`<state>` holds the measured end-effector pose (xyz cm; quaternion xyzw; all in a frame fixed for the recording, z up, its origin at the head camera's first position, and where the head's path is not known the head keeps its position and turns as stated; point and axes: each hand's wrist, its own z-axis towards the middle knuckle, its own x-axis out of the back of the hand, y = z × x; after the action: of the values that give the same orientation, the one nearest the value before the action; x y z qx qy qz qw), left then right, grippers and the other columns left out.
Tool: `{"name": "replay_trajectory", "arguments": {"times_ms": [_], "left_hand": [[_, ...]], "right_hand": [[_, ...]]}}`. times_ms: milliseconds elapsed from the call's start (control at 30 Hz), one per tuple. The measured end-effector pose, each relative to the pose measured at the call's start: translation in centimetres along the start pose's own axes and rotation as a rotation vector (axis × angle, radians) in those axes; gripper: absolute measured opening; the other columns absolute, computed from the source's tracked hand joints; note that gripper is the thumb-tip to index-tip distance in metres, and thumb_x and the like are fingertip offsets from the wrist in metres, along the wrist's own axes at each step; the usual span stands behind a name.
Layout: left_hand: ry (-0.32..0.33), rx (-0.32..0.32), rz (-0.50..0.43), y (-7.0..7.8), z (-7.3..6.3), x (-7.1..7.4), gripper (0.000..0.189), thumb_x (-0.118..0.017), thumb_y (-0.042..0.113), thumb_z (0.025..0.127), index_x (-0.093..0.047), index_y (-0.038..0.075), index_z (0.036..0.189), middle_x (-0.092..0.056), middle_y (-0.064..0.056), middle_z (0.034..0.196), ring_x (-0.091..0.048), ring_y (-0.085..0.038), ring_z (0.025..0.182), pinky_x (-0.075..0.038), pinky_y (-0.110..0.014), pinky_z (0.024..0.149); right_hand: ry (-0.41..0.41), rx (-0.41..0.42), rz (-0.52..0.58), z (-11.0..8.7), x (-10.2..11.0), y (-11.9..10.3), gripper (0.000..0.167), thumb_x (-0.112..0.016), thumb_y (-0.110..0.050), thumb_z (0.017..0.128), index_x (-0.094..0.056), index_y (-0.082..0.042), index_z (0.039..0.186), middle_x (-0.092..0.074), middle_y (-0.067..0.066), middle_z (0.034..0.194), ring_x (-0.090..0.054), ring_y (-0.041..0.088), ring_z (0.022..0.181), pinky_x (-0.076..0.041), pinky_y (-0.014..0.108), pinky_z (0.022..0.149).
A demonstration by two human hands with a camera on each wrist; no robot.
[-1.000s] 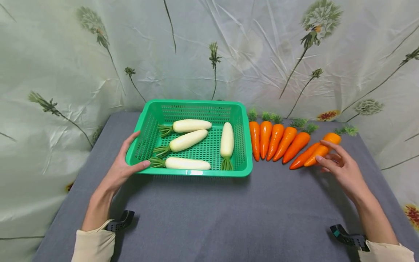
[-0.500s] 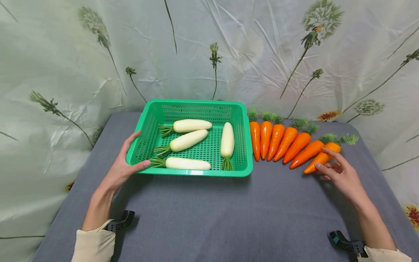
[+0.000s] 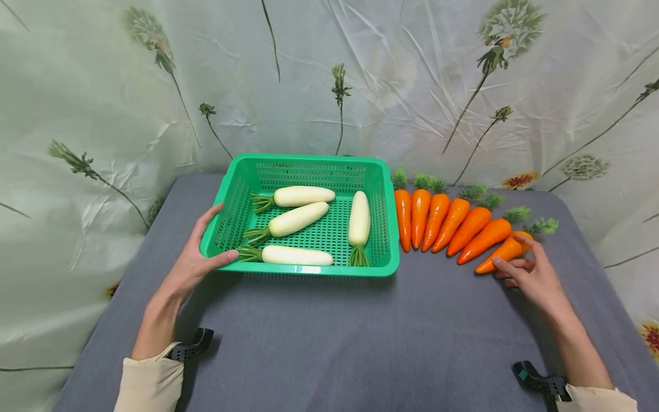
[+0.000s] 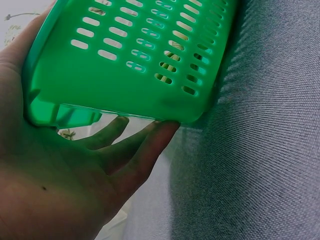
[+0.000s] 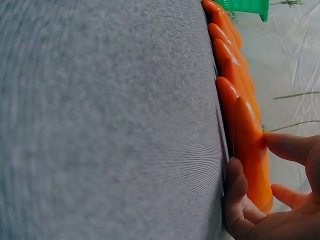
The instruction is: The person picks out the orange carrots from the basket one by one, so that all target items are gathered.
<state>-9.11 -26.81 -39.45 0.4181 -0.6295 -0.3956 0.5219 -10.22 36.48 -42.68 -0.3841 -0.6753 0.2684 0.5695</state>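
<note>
My left hand point(image 3: 193, 260) holds the left front corner of a green plastic basket point(image 3: 319, 272), its thumb on the rim and the other fingers against the outer side. Several white radishes point(image 3: 298, 256) with green stems lie inside. In the left wrist view, the fingertips point(image 4: 170, 127) touch the slotted basket wall point(image 4: 150, 80). At right, my right hand point(image 3: 538, 280) pinches the outermost orange carrot point(image 3: 507, 252) between thumb and fingers, low on the cloth. The right wrist view shows this carrot point(image 5: 250, 155) with fingers on both sides of it.
Several more carrots point(image 3: 453, 220) with green tops fan out in a row right of the basket, tips toward me. A grey cloth point(image 3: 350, 343) covers the table. Behind stands a pale curtain point(image 3: 309, 86) printed with dandelions. Each wrist wears a black strap point(image 3: 190, 346).
The right hand has drawn the outermost carrot away from its neighbour, slightly toward me, and a gap has opened between them. The left hand and basket stay in place.
</note>
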Motion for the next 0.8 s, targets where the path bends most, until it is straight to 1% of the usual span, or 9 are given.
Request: {"name": "replay_trajectory", "arguments": {"times_ms": [67, 133, 267, 367, 533, 600, 667, 733, 800], "left_hand": [[-0.002, 0.005, 0.003, 0.03, 0.01, -0.03, 0.098, -0.073, 0.016, 0.094, -0.014, 0.05, 0.164, -0.013, -0.008, 0.173, -0.028, -0.025, 0.149, -0.032, -0.038, 0.112], [-0.002, 0.004, 0.006, 0.06, 0.03, -0.05, 0.098, -0.074, 0.016, 0.094, -0.013, 0.049, 0.164, -0.011, -0.007, 0.173, -0.026, -0.025, 0.15, -0.031, -0.044, 0.115], [-0.001, -0.009, -0.007, 0.11, 0.12, -0.11, 0.098, -0.074, 0.016, 0.093, -0.014, 0.048, 0.164, -0.009, -0.007, 0.174, -0.021, -0.032, 0.154, -0.023, -0.064, 0.119], [-0.001, -0.022, -0.011, 0.11, 0.16, -0.14, 0.099, -0.075, 0.015, 0.092, -0.015, 0.046, 0.165, -0.006, -0.007, 0.175, -0.015, -0.034, 0.156, -0.018, -0.069, 0.12], [0.0, -0.008, 0.006, 0.12, 0.15, -0.15, 0.098, -0.073, 0.016, 0.094, -0.013, 0.048, 0.164, -0.011, -0.008, 0.173, -0.024, -0.031, 0.152, -0.03, -0.051, 0.116], [0.0, -0.006, 0.01, 0.12, 0.14, -0.13, 0.098, -0.073, 0.016, 0.094, -0.013, 0.048, 0.164, -0.012, -0.008, 0.173, -0.024, -0.032, 0.152, -0.03, -0.051, 0.116], [0.0, -0.01, 0.01, 0.1, 0.12, -0.07, 0.099, -0.074, 0.016, 0.093, -0.014, 0.047, 0.165, -0.008, -0.008, 0.175, -0.019, -0.035, 0.155, -0.026, -0.059, 0.12], [0.001, -0.012, 0.01, 0.09, 0.08, 0.0, 0.1, -0.076, 0.016, 0.092, -0.014, 0.047, 0.165, -0.004, -0.007, 0.176, -0.011, -0.037, 0.158, -0.017, -0.07, 0.12], [0.003, -0.012, 0.015, 0.08, 0.06, 0.07, 0.101, -0.076, 0.016, 0.091, -0.014, 0.046, 0.165, -0.001, -0.006, 0.177, -0.005, -0.039, 0.159, -0.011, -0.075, 0.119]], "right_hand": [[0.01, 0.009, 0.011, -0.02, -0.05, 0.07, 0.083, -0.066, -0.032, 0.103, -0.013, -0.008, 0.163, -0.068, -0.025, 0.082, -0.069, 0.0, 0.073, -0.055, 0.023, 0.065], [0.021, 0.024, 0.014, -0.01, -0.12, 0.13, 0.079, -0.066, -0.031, 0.103, -0.016, -0.009, 0.16, -0.068, -0.024, 0.08, -0.069, 0.002, 0.071, -0.055, 0.023, 0.064], [0.046, 0.054, 0.0, 0.01, -0.2, 0.2, 0.076, -0.067, -0.029, 0.102, -0.019, -0.009, 0.158, -0.067, -0.023, 0.078, -0.068, 0.004, 0.068, -0.055, 0.024, 0.063], [0.053, 0.063, -0.012, -0.02, -0.14, 0.24, 0.077, -0.067, -0.028, 0.103, -0.019, -0.006, 0.16, -0.067, -0.025, 0.077, -0.067, 0.004, 0.067, -0.055, 0.024, 0.062], [0.039, 0.059, -0.03, -0.05, 0.08, 0.27, 0.082, -0.068, -0.027, 0.102, -0.017, -0.002, 0.162, -0.067, -0.028, 0.078, -0.067, 0.0, 0.068, -0.054, 0.023, 0.062], [0.036, 0.06, -0.03, -0.05, 0.2, 0.23, 0.081, -0.068, -0.026, 0.102, -0.018, -0.001, 0.161, -0.067, -0.028, 0.079, -0.067, 0.0, 0.069, -0.054, 0.023, 0.062], [0.034, 0.069, -0.035, -0.07, 0.26, 0.14, 0.08, -0.068, -0.024, 0.102, -0.019, 0.0, 0.161, -0.067, -0.029, 0.079, -0.067, 0.0, 0.069, -0.053, 0.023, 0.062], [0.036, 0.081, -0.047, -0.07, 0.32, -0.02, 0.079, -0.067, -0.023, 0.103, -0.02, 0.001, 0.161, -0.066, -0.029, 0.079, -0.066, 0.0, 0.069, -0.053, 0.023, 0.061], [0.042, 0.094, -0.057, -0.02, 0.41, -0.24, 0.078, -0.067, -0.021, 0.103, -0.021, 0.003, 0.161, -0.066, -0.028, 0.078, -0.066, 0.0, 0.067, -0.053, 0.023, 0.06]]}}
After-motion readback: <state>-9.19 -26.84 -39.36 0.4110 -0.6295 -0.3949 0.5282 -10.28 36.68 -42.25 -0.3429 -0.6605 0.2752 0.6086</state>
